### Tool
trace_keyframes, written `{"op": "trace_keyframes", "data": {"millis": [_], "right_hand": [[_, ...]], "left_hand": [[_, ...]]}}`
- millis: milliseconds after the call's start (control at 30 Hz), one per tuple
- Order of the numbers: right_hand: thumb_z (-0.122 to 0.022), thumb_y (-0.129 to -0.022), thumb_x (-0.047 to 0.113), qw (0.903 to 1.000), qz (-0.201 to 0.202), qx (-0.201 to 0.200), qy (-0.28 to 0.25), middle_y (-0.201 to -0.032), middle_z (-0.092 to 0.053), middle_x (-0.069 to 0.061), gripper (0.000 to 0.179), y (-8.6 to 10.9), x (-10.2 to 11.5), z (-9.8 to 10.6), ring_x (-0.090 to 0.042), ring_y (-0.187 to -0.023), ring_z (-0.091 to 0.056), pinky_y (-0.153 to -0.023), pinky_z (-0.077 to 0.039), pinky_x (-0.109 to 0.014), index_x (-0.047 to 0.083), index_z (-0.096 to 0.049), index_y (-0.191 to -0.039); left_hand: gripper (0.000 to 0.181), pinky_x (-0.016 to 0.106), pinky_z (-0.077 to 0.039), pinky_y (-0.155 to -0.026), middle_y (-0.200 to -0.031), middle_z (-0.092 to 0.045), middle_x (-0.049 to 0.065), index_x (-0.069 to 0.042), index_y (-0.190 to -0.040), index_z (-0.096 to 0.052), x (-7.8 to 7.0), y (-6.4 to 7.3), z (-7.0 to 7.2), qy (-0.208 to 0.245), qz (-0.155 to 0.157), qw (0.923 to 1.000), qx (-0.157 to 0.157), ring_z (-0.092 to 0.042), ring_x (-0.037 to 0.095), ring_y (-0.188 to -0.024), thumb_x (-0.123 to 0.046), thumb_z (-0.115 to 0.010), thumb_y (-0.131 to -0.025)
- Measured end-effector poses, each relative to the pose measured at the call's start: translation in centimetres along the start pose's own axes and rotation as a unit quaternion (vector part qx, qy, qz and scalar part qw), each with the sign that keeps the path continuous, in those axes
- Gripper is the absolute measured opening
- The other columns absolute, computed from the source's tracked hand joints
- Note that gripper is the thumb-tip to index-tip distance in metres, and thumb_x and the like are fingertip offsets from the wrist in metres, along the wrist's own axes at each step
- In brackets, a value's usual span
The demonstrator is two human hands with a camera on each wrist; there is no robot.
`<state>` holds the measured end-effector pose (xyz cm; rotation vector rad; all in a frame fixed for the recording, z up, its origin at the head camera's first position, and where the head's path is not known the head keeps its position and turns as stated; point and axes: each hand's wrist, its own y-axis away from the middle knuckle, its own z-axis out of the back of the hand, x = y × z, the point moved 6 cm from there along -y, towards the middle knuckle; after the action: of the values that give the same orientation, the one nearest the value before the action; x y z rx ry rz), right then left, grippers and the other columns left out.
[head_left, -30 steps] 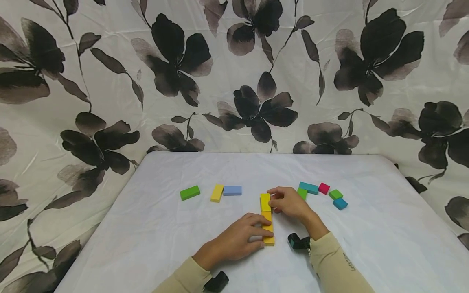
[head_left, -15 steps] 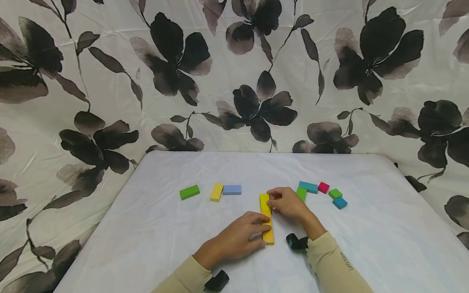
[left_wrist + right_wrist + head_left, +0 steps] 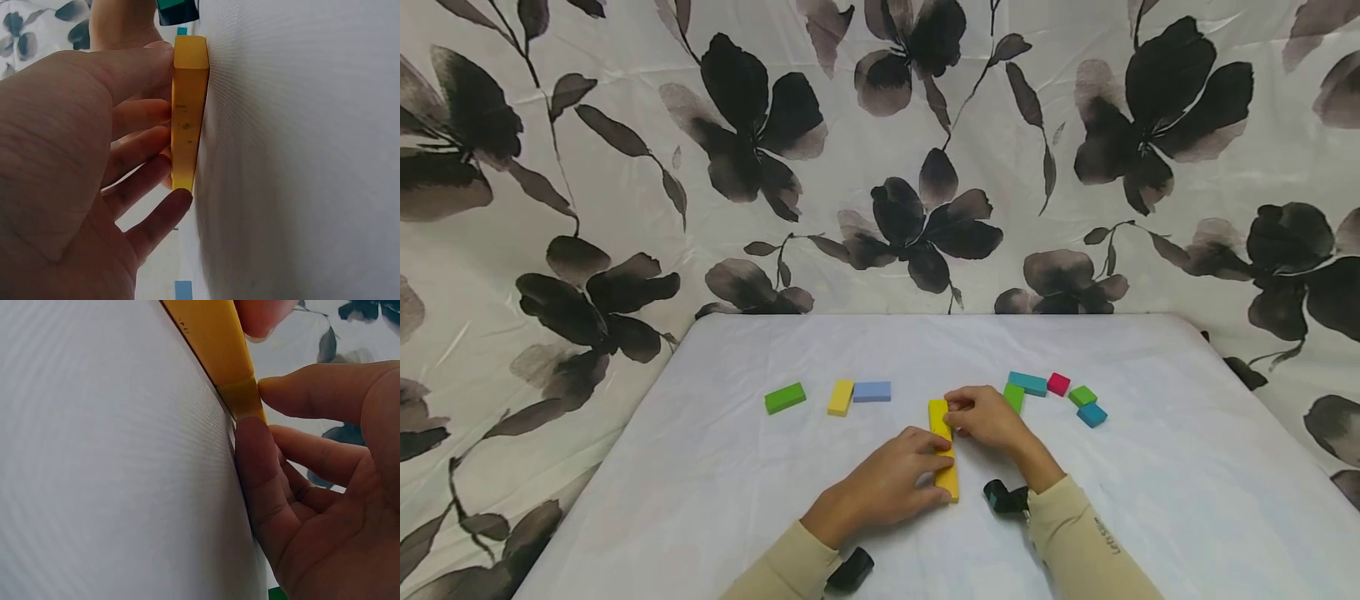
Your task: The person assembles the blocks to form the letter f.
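Observation:
Two yellow blocks lie end to end in a line on the white tabletop. My left hand point(image 3: 887, 479) holds the nearer, amber-yellow block point(image 3: 187, 125), its thumb at the near end and its fingers reaching over the top. Those fingers hide part of the block in the head view. At the far end, my right hand point(image 3: 992, 417) pinches the brighter yellow block point(image 3: 937, 415) between thumb and index finger. The right wrist view shows the seam where the two blocks meet, with the right thumb point(image 3: 256, 453) low against the far block's side.
To the left lie a green block point(image 3: 785, 398), a pale yellow block point(image 3: 840, 397) and a light blue block point(image 3: 872, 392). On the right are a teal block point(image 3: 1027, 383), a red block point(image 3: 1058, 384), a blue block point(image 3: 1092, 415) and green ones. A floral cloth point(image 3: 835, 292) hangs behind.
My left hand has edged slightly right, its thumb closer to the near block's side. The right hand keeps its pinch and has hardly moved. The head view has shifted a little.

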<state>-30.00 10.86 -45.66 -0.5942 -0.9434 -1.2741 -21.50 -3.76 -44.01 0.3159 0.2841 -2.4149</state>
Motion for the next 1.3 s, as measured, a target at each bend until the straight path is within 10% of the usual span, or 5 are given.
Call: {"op": "trace_keyframes", "data": {"millis": [500,1300], "right_hand": [[-0.069,-0.095,0.017,0.9999,0.001,-0.004,-0.017,-0.098,-0.069,-0.005,0.035,0.1,-0.2,0.6,-0.019,-0.075,-0.067,-0.077,-0.058,-0.032,0.002,-0.067,-0.127],[-0.062,-0.1,0.017,0.9886,-0.002,-0.111,-0.101,-0.115,-0.066,-0.023,0.038,0.8,-2.5,7.3,-0.025,-0.094,-0.065,-0.073,-0.056,-0.027,-0.002,-0.06,-0.133]], "left_hand": [[0.043,0.031,-0.038,-0.11,-0.138,-0.055,-0.005,-0.015,-0.128,-0.07,0.6,-0.2,-0.2,0.033,0.017,0.9992,-0.017,-0.044,0.013,-0.129,-0.042,-0.069,-0.095],[0.041,0.035,-0.038,-0.111,-0.145,-0.05,-0.004,-0.02,-0.13,-0.069,1.0,0.1,-0.3,0.051,0.018,0.9982,-0.026,-0.04,0.014,-0.136,-0.045,-0.065,-0.097]]}}
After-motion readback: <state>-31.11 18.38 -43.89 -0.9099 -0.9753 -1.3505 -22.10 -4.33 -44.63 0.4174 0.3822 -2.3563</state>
